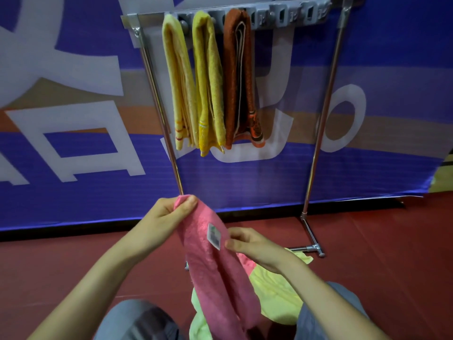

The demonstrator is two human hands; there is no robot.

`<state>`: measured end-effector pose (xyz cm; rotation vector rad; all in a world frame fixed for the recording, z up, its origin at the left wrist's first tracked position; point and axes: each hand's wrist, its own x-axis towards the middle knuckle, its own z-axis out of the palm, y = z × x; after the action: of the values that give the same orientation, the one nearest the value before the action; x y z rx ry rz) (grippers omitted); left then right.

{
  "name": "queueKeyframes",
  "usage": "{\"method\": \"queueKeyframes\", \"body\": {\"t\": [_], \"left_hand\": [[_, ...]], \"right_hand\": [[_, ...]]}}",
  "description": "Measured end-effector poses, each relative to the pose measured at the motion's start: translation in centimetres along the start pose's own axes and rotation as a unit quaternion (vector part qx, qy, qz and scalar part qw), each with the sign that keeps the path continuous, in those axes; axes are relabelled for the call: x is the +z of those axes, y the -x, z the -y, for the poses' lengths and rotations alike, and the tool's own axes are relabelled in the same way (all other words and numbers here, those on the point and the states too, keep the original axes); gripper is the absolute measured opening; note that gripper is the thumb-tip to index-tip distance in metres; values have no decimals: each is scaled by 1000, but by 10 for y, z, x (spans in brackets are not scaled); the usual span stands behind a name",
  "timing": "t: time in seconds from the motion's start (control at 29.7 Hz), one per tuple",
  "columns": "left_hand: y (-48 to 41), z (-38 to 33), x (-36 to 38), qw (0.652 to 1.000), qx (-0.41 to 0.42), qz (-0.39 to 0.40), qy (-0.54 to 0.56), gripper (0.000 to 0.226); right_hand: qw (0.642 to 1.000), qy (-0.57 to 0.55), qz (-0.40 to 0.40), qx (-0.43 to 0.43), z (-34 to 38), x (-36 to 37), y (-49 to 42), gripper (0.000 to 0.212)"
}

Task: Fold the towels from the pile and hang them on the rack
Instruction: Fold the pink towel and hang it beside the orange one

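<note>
Pink terry towel [215, 261] with white label, draped lengthwise at 6 o'clock, left hand [169, 217] pinching its top corner, right hand [255, 249] gripping its edge, three folded towels on chrome rack [326, 114] at 12 o'clock.

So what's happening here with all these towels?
A person is folding towels and hanging them on a metal rack. Three already hang from its top bar: two yellow towels and a brown towel. Right now the left hand pinches the top corner of a pink towel, while the right hand touches its edge near a small label. More towels, pale yellow-green, lie on the red floor below, waiting.
</note>
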<state>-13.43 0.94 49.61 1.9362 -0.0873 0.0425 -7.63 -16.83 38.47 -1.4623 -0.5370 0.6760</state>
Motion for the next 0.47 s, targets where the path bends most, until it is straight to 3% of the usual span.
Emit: {"method": "queueKeyframes", "body": {"t": [0.03, 0.13, 0.3, 0.47], "left_hand": [[1, 2, -1, 1000, -6, -5, 2, 47], [2, 7, -4, 999, -19, -32, -17, 41], [-3, 23, -22, 979, 7, -95, -182, 39], [-14, 16, -21, 974, 21, -92, -205, 34]], "right_hand": [[1000, -9, -1, 2, -1, 1, -1, 4], [1000, 9, -6, 25, -5, -6, 2, 21], [994, 83, 1, 68, -17, -22, 16, 19], [982, 158, -40, 90, -33, -34, 27, 23]]}}
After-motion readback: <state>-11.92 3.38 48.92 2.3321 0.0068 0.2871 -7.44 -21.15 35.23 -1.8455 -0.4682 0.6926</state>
